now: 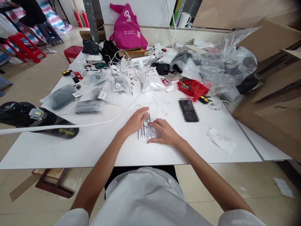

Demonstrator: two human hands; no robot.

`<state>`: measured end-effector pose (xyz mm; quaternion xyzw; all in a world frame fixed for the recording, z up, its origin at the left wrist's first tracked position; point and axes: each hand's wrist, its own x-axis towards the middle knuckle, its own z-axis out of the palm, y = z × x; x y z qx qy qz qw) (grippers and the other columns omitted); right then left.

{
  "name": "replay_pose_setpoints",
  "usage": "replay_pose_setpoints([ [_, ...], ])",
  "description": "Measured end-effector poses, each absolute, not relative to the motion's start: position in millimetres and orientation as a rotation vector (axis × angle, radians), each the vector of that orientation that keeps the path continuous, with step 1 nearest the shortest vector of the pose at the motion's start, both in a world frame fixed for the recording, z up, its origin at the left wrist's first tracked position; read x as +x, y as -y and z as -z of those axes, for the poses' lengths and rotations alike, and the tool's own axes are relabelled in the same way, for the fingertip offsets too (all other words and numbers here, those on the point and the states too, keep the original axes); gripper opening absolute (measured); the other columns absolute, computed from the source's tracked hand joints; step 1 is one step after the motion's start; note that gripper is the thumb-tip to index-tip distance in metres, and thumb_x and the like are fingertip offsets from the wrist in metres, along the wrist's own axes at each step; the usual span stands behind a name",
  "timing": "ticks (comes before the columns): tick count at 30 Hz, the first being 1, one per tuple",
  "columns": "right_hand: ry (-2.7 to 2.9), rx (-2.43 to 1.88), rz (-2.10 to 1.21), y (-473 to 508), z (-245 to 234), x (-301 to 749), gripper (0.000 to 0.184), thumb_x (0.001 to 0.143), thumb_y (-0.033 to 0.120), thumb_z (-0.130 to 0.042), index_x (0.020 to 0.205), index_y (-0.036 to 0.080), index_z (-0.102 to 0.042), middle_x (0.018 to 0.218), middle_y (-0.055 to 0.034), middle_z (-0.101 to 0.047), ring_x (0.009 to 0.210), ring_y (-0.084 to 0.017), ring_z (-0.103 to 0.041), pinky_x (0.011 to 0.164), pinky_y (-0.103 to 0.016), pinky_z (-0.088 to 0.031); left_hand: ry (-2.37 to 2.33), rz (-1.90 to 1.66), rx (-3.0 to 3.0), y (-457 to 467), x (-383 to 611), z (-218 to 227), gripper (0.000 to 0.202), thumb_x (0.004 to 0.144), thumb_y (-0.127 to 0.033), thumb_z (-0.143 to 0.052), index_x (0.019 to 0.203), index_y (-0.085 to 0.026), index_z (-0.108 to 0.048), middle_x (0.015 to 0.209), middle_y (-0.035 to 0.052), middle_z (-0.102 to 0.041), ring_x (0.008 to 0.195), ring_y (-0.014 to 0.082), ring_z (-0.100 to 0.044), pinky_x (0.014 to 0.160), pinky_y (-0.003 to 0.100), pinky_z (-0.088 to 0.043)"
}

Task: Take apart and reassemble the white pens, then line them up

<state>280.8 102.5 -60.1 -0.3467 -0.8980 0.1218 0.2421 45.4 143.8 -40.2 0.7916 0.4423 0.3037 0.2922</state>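
Note:
Several slim silver-white pens lie side by side in a bundle on the white table, their lengths running away from me. My left hand rests along their left side and far end, fingers stretched out and partly covering them. At their right side is my right hand, its thumb spread away from its bent fingers. The fingertips of that hand reach the pens, though exact contact is hard to make out. Neither hand is closed around the bundle.
A black bottle lies at the left, with a white cable crossing nearby. Grey packaged pouches, a white bag and a red bag sit farther back. Right are a pixelated dark object, crumpled tissue and cardboard boxes.

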Motion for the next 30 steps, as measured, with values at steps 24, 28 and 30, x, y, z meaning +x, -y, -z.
replay_pose_setpoints([
  [24, 2.491, -0.768, -0.34, -115, 68, 284, 0.069, 0.1, 0.06, -0.065, 0.157, 0.022, -0.058, 0.106, -0.0125, -0.067, 0.093, -0.028, -0.059, 0.088, -0.048, -0.051, -1.003, -0.519, 2.584, -77, -2, 46, 0.064, 0.106, -0.042, -0.062, 0.166, -0.03, -0.043, 0.176, 0.0059, -0.036, 0.166, 0.0305, -0.029, 0.134, 0.057, -0.039],
  [28, 2.477, -0.777, -0.377, -114, 69, 285, 0.067, 0.101, 0.058, -0.064, 0.157, 0.023, -0.058, 0.11, -0.0136, -0.067, 0.096, -0.029, -0.06, 0.089, -0.049, -0.051, -1.043, -0.502, 2.606, -76, 0, 45, 0.058, 0.106, -0.043, -0.06, 0.162, -0.029, -0.049, 0.176, 0.0065, -0.036, 0.166, 0.0318, -0.03, 0.135, 0.057, -0.037],
  [30, 2.475, -0.783, -0.374, -114, 69, 285, 0.066, 0.101, 0.057, -0.064, 0.156, 0.022, -0.059, 0.11, -0.0137, -0.067, 0.095, -0.029, -0.06, 0.089, -0.049, -0.051, -1.04, -0.484, 2.622, -76, 2, 45, 0.057, 0.107, -0.044, -0.06, 0.161, -0.029, -0.05, 0.176, 0.0073, -0.037, 0.166, 0.032, -0.03, 0.135, 0.057, -0.037],
])
